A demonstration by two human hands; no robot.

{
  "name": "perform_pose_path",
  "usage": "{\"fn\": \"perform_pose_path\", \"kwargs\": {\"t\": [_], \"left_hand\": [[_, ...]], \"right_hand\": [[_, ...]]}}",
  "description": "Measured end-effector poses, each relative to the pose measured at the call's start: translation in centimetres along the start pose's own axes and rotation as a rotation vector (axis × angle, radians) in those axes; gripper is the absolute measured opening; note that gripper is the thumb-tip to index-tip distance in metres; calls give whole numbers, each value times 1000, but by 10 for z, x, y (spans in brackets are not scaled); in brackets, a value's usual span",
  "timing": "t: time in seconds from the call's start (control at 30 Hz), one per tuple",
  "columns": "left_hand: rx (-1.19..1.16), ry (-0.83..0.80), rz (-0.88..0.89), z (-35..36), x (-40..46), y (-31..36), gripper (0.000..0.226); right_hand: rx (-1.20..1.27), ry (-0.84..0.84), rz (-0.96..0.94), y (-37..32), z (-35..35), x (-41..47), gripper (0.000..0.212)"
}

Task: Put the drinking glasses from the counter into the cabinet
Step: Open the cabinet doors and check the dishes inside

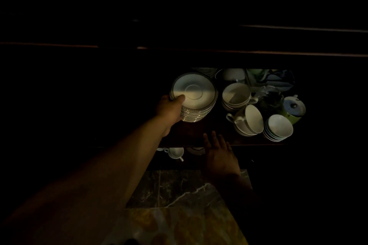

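The scene is very dark and no drinking glass can be made out. A lit cabinet shelf (199, 135) holds a stack of white saucers (197, 95) with patterned rims. My left hand (171, 109) grips the stack's left side, thumb on the top saucer. Lower and to the right, my right hand (219, 155) hovers with fingers spread at the shelf's front edge, holding nothing.
Right of the saucers stand stacked white cups (237, 95), tilted cups (249, 121), stacked bowls (278, 129), a green lidded pot (294, 107) and plastic bags (268, 81). A lower shelf holds a white cup (176, 153). Marble floor (179, 195) lies below.
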State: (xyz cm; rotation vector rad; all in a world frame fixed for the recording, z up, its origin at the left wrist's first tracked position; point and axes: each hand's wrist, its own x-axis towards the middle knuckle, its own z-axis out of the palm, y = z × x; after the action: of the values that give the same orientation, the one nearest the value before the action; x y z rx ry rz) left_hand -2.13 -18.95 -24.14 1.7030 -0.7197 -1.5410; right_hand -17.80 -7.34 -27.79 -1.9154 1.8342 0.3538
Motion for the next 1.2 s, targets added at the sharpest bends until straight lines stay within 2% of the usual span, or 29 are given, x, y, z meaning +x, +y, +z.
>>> {"fn": "perform_pose_path", "kwargs": {"t": [0.3, 0.6, 0.8, 0.9, 1.0, 1.13, 1.2], "left_hand": [[95, 48, 20, 26, 7, -4, 61], [100, 53, 13, 42, 5, -4, 65], [186, 34, 14, 38, -7, -2, 66], [369, 19, 60, 27, -24, -5, 60], [641, -66, 182, 5, -49, -16, 41], [1104, -176, 357, -20, -92, -24, 34], [1208, -240, 458, -25, -121, -16, 25]], "right_hand": [[42, -70, -50, 12, -4, 4, 88], [40, -71, -75, 15, -5, 3, 91], [9, -93, -79, 15, -7, 2, 95], [-6, -108, -72, 14, -12, 1, 93], [-19, -88, -39, 9, -25, -10, 78], [-4, -82, 1, 3, -54, -47, 58], [24, -71, 25, 2, -74, -83, 49]]}}
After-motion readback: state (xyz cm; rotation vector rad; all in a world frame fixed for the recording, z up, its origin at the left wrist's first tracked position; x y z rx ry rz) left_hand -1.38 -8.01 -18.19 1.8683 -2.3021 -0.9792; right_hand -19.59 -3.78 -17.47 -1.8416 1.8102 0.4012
